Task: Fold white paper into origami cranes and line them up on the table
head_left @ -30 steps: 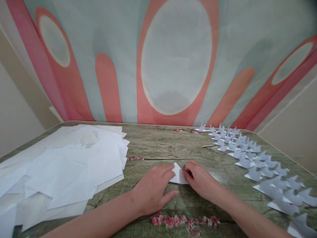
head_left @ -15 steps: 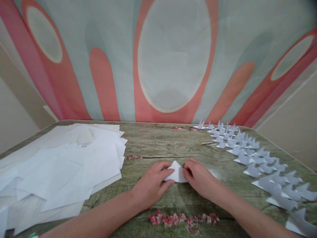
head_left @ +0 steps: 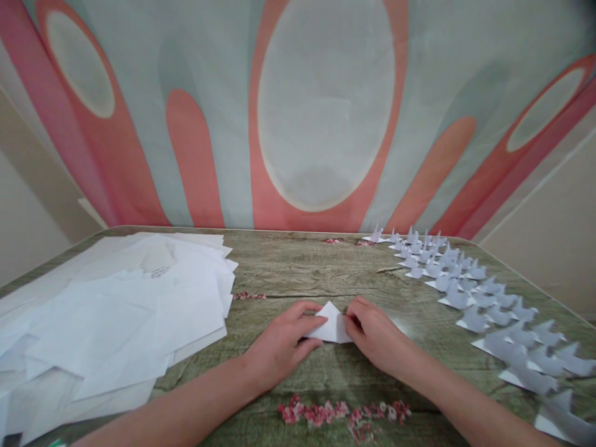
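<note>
A small piece of folded white paper [head_left: 331, 324] with a pointed top lies on the table between my hands. The left side of it is held down by my left hand [head_left: 289, 335], fingers across its face and thumb near the lower edge. At the right corner my right hand [head_left: 371, 326] is closed, thumb and curled fingers pinching the paper. Part of the paper is hidden under the fingers of both hands.
Loose white sheets [head_left: 121, 323] lie in an overlapping heap on the left. Several rows of folded paper birds [head_left: 459, 297] stand along the right side. The wood-patterned table [head_left: 279, 264] carries printed pink flowers and ends at a patterned wall covering [head_left: 233, 155].
My left thumb and fingers have shifted slightly left along the folded paper. My right hand keeps its pinch at the right corner.
</note>
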`<state>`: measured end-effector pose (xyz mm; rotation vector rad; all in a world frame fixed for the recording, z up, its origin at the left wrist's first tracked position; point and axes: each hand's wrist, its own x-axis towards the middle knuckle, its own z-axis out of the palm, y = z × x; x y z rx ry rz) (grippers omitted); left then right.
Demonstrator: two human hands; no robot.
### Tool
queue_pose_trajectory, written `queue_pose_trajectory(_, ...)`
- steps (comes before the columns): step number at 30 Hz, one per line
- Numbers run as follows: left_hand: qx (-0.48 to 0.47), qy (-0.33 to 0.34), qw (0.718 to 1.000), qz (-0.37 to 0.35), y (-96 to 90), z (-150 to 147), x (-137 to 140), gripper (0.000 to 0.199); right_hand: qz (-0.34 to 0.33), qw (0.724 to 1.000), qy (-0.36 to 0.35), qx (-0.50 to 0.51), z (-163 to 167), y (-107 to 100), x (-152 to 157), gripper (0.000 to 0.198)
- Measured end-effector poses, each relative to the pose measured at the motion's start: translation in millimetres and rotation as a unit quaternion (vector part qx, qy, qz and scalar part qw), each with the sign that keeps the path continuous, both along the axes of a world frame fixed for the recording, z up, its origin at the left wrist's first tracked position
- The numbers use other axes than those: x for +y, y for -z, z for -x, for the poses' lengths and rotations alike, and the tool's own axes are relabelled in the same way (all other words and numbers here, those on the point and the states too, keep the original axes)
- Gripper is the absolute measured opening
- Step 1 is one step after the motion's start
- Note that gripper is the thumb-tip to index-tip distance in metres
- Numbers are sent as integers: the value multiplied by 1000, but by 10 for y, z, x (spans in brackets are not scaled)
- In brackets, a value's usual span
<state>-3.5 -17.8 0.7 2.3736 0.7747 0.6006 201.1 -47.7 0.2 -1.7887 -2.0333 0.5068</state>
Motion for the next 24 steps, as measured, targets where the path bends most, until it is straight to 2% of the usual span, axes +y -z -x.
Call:
queue_pose_trajectory(8,9,12,1000,-5,15,4,1,26,-12,1000,-4,-7,-15,6,-30,17)
queue_pose_trajectory(24,56,11,998,-32,6,-20,-10,27,-6,1000,9,-20,-22,4,-5,17)
